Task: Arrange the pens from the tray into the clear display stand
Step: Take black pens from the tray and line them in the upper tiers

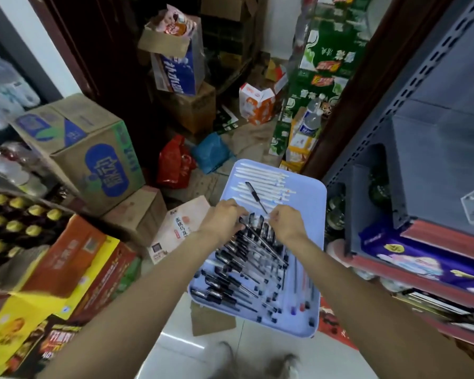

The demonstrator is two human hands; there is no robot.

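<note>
Black pens [241,272] lie crosswise on tray [316,274]; hands, left [221,218], right [287,221], pinch several.

I saw a pale lavender-blue tray [316,242]. Its far end held white pens [260,177], with one black pen [253,193] lying across them; its near part held black-capped pens with clear barrels [227,280]. By the right rim lay thin refills tipped blue and red [298,305]. Beyond the tray I made out a red bag [175,162] beside a blue bag [211,151]. A brown carton with blue and green print [93,151] stood at left. The shelving [427,119] was dark grey.
</note>
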